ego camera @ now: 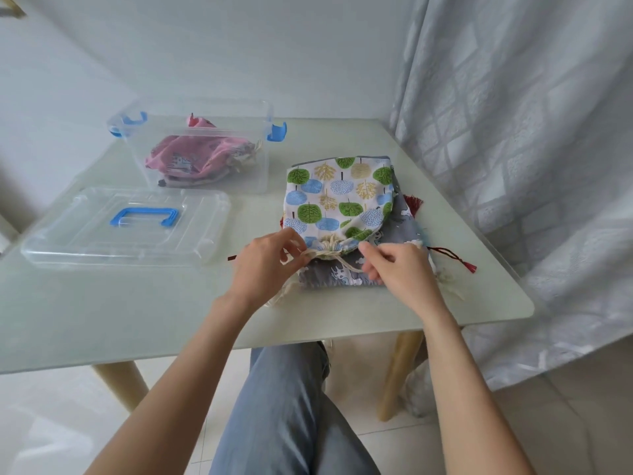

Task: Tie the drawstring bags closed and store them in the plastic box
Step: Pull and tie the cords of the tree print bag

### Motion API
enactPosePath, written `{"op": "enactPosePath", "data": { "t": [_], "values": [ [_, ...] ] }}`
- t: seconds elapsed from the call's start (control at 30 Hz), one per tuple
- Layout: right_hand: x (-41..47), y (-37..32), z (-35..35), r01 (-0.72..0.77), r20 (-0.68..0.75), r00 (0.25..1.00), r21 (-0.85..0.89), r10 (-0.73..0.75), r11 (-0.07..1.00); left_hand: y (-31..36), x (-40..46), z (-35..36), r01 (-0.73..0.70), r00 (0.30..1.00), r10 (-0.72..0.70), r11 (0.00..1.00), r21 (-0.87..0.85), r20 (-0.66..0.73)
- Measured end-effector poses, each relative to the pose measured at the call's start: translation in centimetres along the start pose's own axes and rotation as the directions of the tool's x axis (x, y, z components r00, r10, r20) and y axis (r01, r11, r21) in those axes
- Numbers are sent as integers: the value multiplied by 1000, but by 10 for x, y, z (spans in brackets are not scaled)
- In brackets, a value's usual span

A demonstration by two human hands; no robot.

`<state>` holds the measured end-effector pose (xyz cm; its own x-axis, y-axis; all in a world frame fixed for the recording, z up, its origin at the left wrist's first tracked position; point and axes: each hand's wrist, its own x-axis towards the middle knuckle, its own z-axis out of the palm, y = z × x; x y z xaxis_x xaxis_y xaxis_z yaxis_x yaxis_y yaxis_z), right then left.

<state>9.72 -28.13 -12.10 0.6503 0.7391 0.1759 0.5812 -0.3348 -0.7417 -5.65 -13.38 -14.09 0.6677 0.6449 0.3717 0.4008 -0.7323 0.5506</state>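
A white drawstring bag printed with green, blue and yellow trees lies on top of a grey patterned bag near the table's front right. Its mouth is gathered toward me, with a cream drawstring crossing it. My left hand pinches the cord left of the gathered mouth. My right hand pinches the cord's other side. A clear plastic box with blue latches stands at the back left, holding a pink bag.
The box's clear lid with a blue handle lies flat in front of the box. Red tassel cords stick out from under the bags at the right. A curtain hangs along the table's right edge. My legs are under the table.
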Motion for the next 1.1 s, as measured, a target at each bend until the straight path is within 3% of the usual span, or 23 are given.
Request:
{"op": "enactPosePath", "data": {
  "t": [0.07,0.2,0.3,0.43,0.57,0.7,0.83,0.93,1.03,1.1],
  "values": [
    [1,3,9,46,-25,999,18,-45,999,2,-1,1,7,1000,-7,1000,1,-17],
    [1,10,30,133,47,991,-206,-126,969,6,-3,1,26,999,-30,992,-123,-32],
    [2,9,37,225,-9,973,-220,-233,949,8,-3,1,35,999,-37,979,-201,-10],
    [2,10,21,177,-47,983,-13,-178,984,1,-4,-2,26,998,-33,989,-143,-45],
    [8,22,16,124,-121,981,-228,-154,966,-9,-4,-1,68,996,-65,996,51,-59],
    [9,25,18,109,-107,985,-221,-135,969,-14,-4,1,132,991,-132,991,-19,-5],
    [9,23,0,159,6,987,-95,-159,983,-16,-6,-1,134,989,-122,976,-170,79],
    [8,4,-14,149,148,972,207,-182,967,-12,-6,0,116,991,-92,958,-263,100],
    [10,-23,-14,44,258,939,566,-228,823,-8,-5,5,84,993,-58,961,-265,105],
    [18,-36,-6,8,294,919,650,-261,760,-8,-6,3,81,993,-56,965,-249,106]
  ]
}}
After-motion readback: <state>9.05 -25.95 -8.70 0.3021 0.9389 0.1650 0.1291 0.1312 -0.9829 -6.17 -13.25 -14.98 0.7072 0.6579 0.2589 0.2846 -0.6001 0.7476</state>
